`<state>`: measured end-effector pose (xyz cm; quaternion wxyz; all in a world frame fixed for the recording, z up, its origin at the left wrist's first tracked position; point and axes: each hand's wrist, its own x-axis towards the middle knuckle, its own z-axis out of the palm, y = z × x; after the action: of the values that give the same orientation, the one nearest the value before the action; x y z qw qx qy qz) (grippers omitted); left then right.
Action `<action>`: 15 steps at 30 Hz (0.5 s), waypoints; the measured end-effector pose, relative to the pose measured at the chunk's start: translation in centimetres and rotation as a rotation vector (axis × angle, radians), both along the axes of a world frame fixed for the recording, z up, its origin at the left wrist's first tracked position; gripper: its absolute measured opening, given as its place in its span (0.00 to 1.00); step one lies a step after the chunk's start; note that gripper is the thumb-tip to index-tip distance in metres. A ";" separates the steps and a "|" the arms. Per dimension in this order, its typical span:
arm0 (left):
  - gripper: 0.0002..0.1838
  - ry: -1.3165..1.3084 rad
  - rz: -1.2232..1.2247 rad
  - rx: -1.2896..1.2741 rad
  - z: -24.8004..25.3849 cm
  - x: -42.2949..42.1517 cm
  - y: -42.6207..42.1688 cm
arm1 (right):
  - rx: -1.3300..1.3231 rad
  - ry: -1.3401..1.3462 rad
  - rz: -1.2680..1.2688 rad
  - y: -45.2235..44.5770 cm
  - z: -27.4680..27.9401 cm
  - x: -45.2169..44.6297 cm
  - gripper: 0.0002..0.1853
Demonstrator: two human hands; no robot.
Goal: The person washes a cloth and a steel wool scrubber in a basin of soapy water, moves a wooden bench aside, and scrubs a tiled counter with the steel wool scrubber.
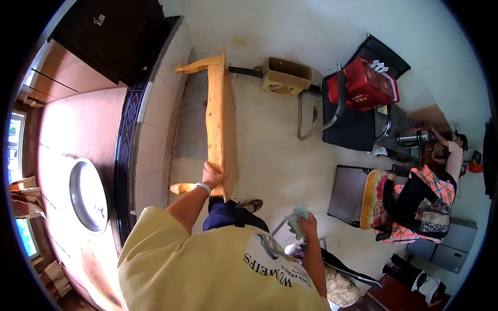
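Note:
My left hand (212, 176), with a pale band at the wrist, grips the near end of a varnished wooden table (215, 114). The table seems tipped on its side, its curved legs pointing left towards the tiled ledge. In my right hand (309, 224), held out to the right, is a crumpled grey-green cloth (296, 220). The cloth hangs clear of the table. My left fingertips are partly hidden behind the wood.
A metal basin (89, 196) lies on the raised tiled ledge at left. An open cardboard box (285, 76) stands by the wall. A black chair (347, 127) bears a red box (363, 85). Clothes (415, 202) are piled at right, near another person (454, 150).

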<state>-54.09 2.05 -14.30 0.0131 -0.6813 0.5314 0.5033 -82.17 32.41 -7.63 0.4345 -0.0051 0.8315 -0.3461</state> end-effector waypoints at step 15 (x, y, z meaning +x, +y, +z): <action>0.68 -0.011 -0.002 -0.177 1.8 -3.4 -3.4 | -0.120 0.239 0.574 -13.7 1.4 7.1 0.17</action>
<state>-57.53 -1.34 -12.54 -0.0436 -0.6818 0.5745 0.4507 -75.05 18.75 -6.18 0.4125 -0.3058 0.8194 -0.2547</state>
